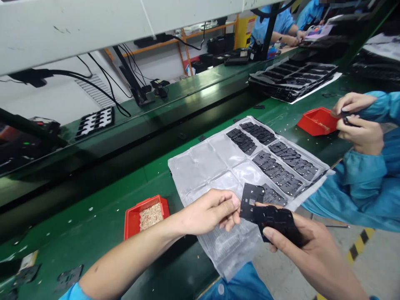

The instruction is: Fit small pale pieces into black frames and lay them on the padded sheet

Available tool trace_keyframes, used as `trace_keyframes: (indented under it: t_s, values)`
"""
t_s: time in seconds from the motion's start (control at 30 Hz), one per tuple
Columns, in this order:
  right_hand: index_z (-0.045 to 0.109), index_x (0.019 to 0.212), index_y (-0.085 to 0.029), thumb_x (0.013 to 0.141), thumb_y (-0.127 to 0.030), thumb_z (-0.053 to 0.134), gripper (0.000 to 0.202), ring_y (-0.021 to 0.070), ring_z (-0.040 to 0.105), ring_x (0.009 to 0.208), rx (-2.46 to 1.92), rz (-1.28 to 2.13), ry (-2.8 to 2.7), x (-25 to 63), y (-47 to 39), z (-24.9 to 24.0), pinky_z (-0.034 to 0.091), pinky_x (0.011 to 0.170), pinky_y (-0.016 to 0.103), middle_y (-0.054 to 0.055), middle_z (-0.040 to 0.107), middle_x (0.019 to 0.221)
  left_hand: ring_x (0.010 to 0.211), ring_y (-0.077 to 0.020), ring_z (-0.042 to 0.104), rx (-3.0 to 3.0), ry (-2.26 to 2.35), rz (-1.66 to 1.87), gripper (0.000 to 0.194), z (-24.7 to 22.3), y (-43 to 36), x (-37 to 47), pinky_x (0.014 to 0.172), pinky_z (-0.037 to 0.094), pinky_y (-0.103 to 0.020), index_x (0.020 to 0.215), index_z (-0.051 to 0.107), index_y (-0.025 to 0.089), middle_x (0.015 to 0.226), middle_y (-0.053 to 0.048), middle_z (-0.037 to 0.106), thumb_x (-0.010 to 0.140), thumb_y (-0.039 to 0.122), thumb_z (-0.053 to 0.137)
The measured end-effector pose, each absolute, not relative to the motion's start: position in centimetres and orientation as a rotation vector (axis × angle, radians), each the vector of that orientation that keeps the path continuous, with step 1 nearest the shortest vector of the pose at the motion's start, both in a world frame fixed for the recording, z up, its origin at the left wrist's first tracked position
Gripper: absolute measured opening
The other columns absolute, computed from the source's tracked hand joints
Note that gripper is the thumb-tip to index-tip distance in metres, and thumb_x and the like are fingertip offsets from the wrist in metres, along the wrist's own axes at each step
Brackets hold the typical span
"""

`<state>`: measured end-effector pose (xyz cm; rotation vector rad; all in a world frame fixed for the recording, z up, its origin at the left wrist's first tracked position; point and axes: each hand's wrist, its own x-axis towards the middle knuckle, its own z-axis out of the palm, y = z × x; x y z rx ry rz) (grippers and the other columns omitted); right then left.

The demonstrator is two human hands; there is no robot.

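My right hand is wrapped round a small bunch of thin black plates with cut-outs. One flat black plate sticks out of this bunch to the left. At its left edge is my left hand, with thumb and fingers pinched together on the plate. Both hands are over the near side of a tray covered with translucent grey sheet. Overlapping rows of similar black plates lie in the right-hand compartments of the tray.
A red bin of small light-coloured bits stands left of the tray. At right, a co-worker's hands are beside another red bin. Stacked trays sit farther back. Loose black plates lie front left.
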<state>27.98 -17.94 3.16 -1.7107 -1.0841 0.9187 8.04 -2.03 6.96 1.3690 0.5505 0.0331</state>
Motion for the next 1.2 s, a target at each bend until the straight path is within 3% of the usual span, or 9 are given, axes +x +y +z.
trace_keyframes:
  t_s: [0.17, 0.27, 0.47, 0.7, 0.83, 1.0, 1.07, 1.13, 1.2]
  values:
    - [0.087, 0.111, -0.028, 0.076, -0.051, 0.085, 0.041, 0.0222, 0.065, 0.054, -1.681, 0.974, -1.044, 27.9, -17.9, 3.4, 0.060, 0.049, 0.031, 0.008, 0.081, 0.084, 0.059, -0.0108, 0.048, 1.423, 0.605, 0.041, 0.045, 6.7, -2.2, 8.1, 0.059, 0.039, -0.025, 0.083, 0.054, 0.019, 0.067, 0.002, 0.057, 0.095, 0.062, 0.066]
    - [0.086, 0.110, -0.025, 0.077, -0.049, 0.087, 0.040, 0.0208, 0.065, 0.056, -1.683, 0.963, -0.984, 28.4, -17.9, 3.0, 0.060, 0.051, 0.030, 0.006, 0.078, 0.076, 0.060, -0.0108, 0.043, 1.586, 0.659, 0.097, 0.032, 5.8, -1.3, 8.9, 0.058, 0.036, -0.024, 0.083, 0.052, 0.020, 0.067, 0.005, 0.050, 0.099, 0.046, 0.063]
    - [0.083, 0.082, -0.023, 0.069, -0.055, 0.094, 0.037, 0.0154, 0.061, 0.057, -1.498, 0.893, -0.518, 30.3, -17.5, 1.5, 0.058, 0.054, 0.028, 0.006, 0.075, 0.078, 0.063, -0.0115, 0.047, 2.019, 0.757, -0.099, 0.029, 2.7, 3.3, 13.9, 0.061, 0.037, -0.024, 0.071, 0.050, 0.019, 0.066, 0.004, 0.052, 0.099, 0.024, 0.056]
    - [0.079, 0.082, -0.022, 0.063, -0.044, 0.101, 0.037, 0.0142, 0.057, 0.065, -1.370, 0.940, -0.260, 30.8, -17.5, 1.3, 0.055, 0.052, 0.023, 0.004, 0.069, 0.082, 0.064, -0.0154, 0.056, 2.204, 0.783, -0.342, 0.035, 1.1, 4.2, 20.5, 0.061, 0.039, -0.027, 0.060, 0.055, 0.018, 0.059, 0.002, 0.053, 0.088, 0.022, 0.076]
    - [0.077, 0.081, -0.020, 0.059, -0.044, 0.102, 0.041, 0.0125, 0.055, 0.063, -1.369, 0.919, -0.213, 30.8, -17.3, 0.7, 0.054, 0.049, 0.022, 0.002, 0.067, 0.080, 0.085, -0.0215, 0.070, 2.288, 0.829, -0.433, 0.017, 0.8, 3.8, 22.2, 0.079, 0.053, -0.033, 0.078, 0.068, 0.013, 0.084, -0.007, 0.073, 0.086, 0.022, 0.080]
    - [0.076, 0.080, -0.018, 0.048, -0.043, 0.107, 0.051, 0.0115, 0.056, 0.063, -1.376, 0.854, -0.122, 30.7, -16.4, -0.5, 0.053, 0.046, 0.021, 0.000, 0.068, 0.080, 0.108, -0.0317, 0.074, 2.319, 0.860, -0.365, 0.015, 0.7, 3.7, 22.3, 0.089, 0.056, -0.035, 0.090, 0.074, 0.011, 0.107, -0.017, 0.078, 0.080, 0.019, 0.084]
    - [0.076, 0.081, -0.018, 0.048, -0.044, 0.106, 0.052, 0.0111, 0.057, 0.060, -1.365, 0.846, -0.123, 30.6, -15.6, -1.0, 0.052, 0.045, 0.022, -0.001, 0.069, 0.079, 0.102, -0.0285, 0.076, 2.303, 0.819, -0.299, 0.013, 1.1, 3.6, 22.0, 0.084, 0.056, -0.031, 0.087, 0.074, 0.012, 0.102, -0.015, 0.079, 0.090, 0.025, 0.076]
    - [0.075, 0.082, -0.018, 0.049, -0.044, 0.106, 0.052, 0.0102, 0.056, 0.056, -1.343, 0.847, -0.136, 30.3, -14.5, -1.6, 0.051, 0.045, 0.022, -0.001, 0.071, 0.078, 0.087, -0.0204, 0.076, 2.198, 0.715, -0.220, 0.024, 1.5, 3.6, 21.6, 0.074, 0.055, -0.026, 0.087, 0.072, 0.014, 0.092, -0.008, 0.078, 0.099, 0.034, 0.067]
    - [0.076, 0.084, -0.017, 0.051, -0.045, 0.105, 0.053, 0.0100, 0.057, 0.056, -1.318, 0.852, -0.157, 30.0, -13.4, -2.1, 0.050, 0.045, 0.022, 0.000, 0.073, 0.080, 0.070, -0.0139, 0.071, 1.974, 0.614, -0.119, 0.025, 1.7, 3.6, 21.4, 0.064, 0.052, -0.022, 0.085, 0.070, 0.014, 0.077, -0.003, 0.073, 0.099, 0.036, 0.067]
